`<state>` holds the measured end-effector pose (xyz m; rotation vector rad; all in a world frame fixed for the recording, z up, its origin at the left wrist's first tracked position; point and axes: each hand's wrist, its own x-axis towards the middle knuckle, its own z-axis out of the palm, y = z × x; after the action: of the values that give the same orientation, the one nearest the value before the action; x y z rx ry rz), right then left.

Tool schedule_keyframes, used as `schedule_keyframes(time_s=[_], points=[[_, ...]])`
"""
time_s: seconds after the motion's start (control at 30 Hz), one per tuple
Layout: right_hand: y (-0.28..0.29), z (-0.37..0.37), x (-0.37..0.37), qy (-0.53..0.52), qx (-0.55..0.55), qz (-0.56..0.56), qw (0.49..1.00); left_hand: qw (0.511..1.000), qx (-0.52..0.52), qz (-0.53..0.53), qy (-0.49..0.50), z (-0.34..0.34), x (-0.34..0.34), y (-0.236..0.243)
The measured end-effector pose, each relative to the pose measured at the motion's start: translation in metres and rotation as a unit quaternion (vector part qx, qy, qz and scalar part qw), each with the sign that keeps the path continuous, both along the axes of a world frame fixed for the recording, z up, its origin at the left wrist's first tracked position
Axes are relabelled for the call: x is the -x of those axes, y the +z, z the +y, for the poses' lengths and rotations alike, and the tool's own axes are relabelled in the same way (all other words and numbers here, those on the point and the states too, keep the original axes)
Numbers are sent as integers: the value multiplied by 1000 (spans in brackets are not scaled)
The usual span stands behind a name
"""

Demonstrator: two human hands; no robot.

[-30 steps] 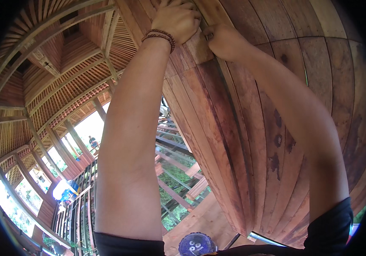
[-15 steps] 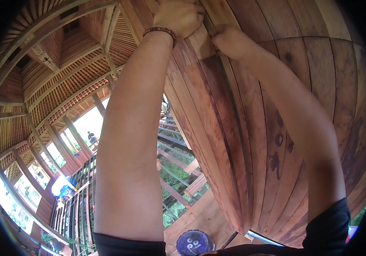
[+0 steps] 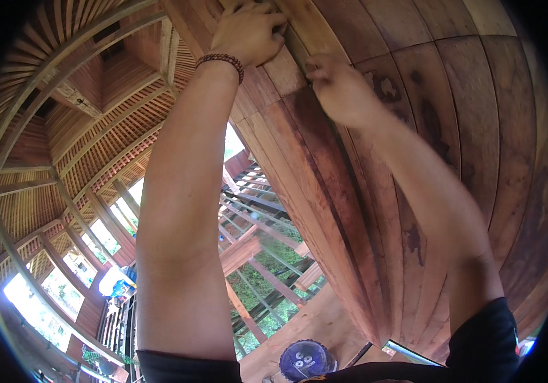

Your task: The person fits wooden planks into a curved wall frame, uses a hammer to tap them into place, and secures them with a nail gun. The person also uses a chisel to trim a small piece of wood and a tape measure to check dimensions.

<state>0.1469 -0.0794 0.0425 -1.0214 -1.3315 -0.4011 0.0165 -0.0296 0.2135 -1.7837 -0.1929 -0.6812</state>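
Note:
Both my arms reach up onto a curved surface of reddish-brown wooden planks [image 3: 408,185]. My left hand [image 3: 248,35], with a dark beaded bracelet [image 3: 223,59] at its wrist, rests against the planks near the top. Its fingers are bent but apart, and the fingertips meet the top edge of the view. To the right and lower, my right hand [image 3: 341,92] is closed beside a narrow dark seam [image 3: 294,48] between planks. Fingers and thumb come together there; anything in them is hidden or too small to make out.
A round purple-blue object [image 3: 307,360] sits on a wooden board [image 3: 334,319] below me. Left of the planks, beams [image 3: 248,249] cross over greenery. A thatched roof [image 3: 114,166] on wooden posts rises at the left, with a blue-and-white object [image 3: 117,284] below it.
The view has shifted slightly. My right hand has moved a little down along the planks, while my left hand stays at about the same place on them.

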Motion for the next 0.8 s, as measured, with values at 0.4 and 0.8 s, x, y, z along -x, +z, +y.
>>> schedule_keyframes(time_s=[0.4,0.8], points=[[-50,23,17,-48,-97,-92,990,999,-17,33,35,3,4,1],[-60,35,16,-64,-138,-119,981,992,-76,29,99,11,11,-13]])
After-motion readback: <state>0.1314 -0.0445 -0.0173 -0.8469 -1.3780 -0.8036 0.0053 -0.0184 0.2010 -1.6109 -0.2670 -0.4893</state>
